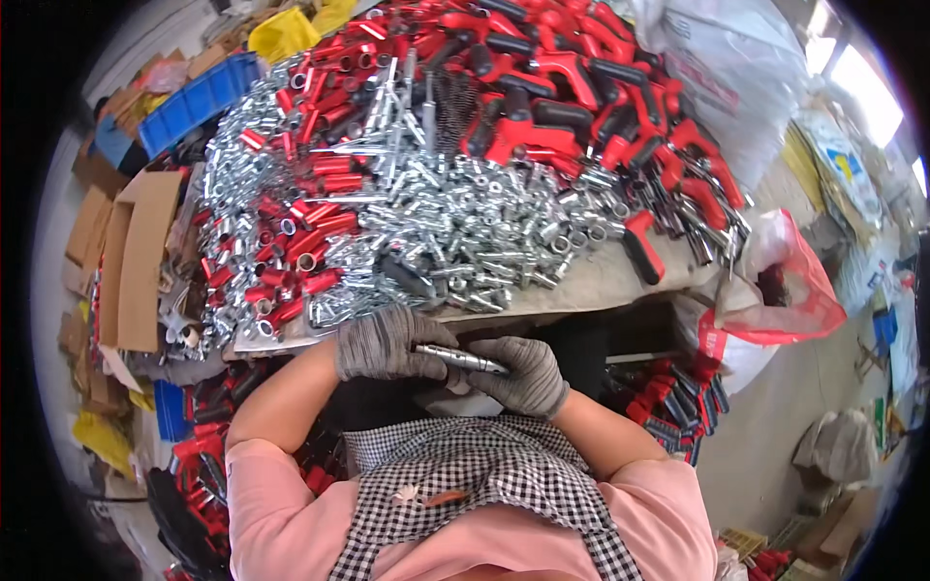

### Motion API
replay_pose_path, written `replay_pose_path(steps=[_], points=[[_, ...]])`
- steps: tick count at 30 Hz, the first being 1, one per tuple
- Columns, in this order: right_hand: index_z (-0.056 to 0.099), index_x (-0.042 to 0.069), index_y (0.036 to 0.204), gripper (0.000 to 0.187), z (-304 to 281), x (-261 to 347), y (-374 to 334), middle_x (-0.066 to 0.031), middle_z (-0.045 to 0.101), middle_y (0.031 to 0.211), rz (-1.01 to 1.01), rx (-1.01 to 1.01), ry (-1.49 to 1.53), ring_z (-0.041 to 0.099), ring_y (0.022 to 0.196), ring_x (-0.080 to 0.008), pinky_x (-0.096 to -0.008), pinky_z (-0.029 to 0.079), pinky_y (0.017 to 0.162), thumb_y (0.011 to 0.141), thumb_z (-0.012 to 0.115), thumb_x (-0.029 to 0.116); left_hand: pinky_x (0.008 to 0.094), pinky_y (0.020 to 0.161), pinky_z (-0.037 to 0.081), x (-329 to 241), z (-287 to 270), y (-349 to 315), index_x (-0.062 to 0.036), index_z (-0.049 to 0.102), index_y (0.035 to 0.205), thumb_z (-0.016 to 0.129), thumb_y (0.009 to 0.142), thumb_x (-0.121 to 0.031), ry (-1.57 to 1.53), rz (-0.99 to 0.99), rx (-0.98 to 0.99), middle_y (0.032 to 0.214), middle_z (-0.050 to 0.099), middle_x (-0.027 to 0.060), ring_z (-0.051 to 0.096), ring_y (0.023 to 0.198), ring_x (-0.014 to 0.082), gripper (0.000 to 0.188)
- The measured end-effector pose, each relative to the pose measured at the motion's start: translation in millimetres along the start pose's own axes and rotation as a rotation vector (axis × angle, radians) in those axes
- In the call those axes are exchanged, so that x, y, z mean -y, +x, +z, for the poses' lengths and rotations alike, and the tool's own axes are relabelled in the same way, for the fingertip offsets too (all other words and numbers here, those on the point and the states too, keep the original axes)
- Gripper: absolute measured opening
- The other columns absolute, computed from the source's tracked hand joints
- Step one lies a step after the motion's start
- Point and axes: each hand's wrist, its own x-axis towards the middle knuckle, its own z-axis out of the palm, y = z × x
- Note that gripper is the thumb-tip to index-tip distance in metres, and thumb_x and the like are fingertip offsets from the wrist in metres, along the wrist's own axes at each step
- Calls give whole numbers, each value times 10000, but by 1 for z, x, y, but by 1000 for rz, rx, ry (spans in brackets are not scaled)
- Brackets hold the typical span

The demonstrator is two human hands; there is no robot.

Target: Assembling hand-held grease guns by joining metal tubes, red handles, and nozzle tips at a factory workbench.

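A cluttered workroom spreads around the person, its grey floor (756, 455) showing at the right, with bright light coming in at the upper right. The table (572, 298) fills the middle, its pale, worn top bare only along the near edge, and the rest is buried under a wide heap of parts. A big whitish plastic sack (727, 77) stands at the heap's far right; a cardboard box (140, 261) sits open against the left side, and a red-and-white bag (794, 315) gapes near the right corner. Farther back on the left are a blue bin (199, 105) and a yellow bag (284, 37). Red-and-black pistol-shaped housings (528, 136) are piled across the far right of the table (more red and black pieces (678, 402) lie below it, to the right), and one housing lies close to the near edge. The left hand (383, 346) and the right hand (523, 373), both in grey gloves, are close together just off that edge, clamped on opposite ends of one silvery metal tube (463, 358), held in front of the checked apron (436, 450). Red sleeves (325, 230) lie left of centre, and small shiny metal fittings (465, 213) cover the middle.
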Motion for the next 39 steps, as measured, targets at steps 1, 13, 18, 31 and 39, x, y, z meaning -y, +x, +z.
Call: replay_pose_path(steps=[1,13,18,31,39], points=[[653,43,1079,426,-7,-5,-5,-118,685,851,31,-30,42,676,768,-243,-329,542,684,688,788,145,384,866,484,-7,-8,11,-59,609,1178,772,735,-325,-16,50,-26,1038,659,142,621,1008,256,542],[656,4,1044,391,-88,-15,-52,-83,688,888,159,-243,137,646,779,-118,-263,529,696,705,805,130,429,912,432,-78,-7,269,-21,593,1137,627,794,-416,496,427,-264,1065,610,195,567,1028,349,524],[668,30,1023,409,-104,-19,-71,-76,677,836,140,-335,17,637,712,-117,-264,524,675,676,832,172,409,803,492,-137,37,384,-67,667,969,571,791,-287,844,473,-242,1027,646,166,621,950,308,298],[667,19,995,380,-113,-12,-88,-34,669,851,146,-319,-71,604,744,-86,-240,493,679,677,845,126,432,800,455,-125,47,446,-129,677,932,556,785,-190,881,773,-332,968,661,125,633,943,256,200],[660,-7,1011,415,-99,-12,-86,-24,667,883,259,-408,360,596,793,-85,-238,486,731,677,848,152,342,691,525,-122,-6,346,-122,542,985,540,902,-191,-1066,484,-344,863,594,38,627,805,203,108]])
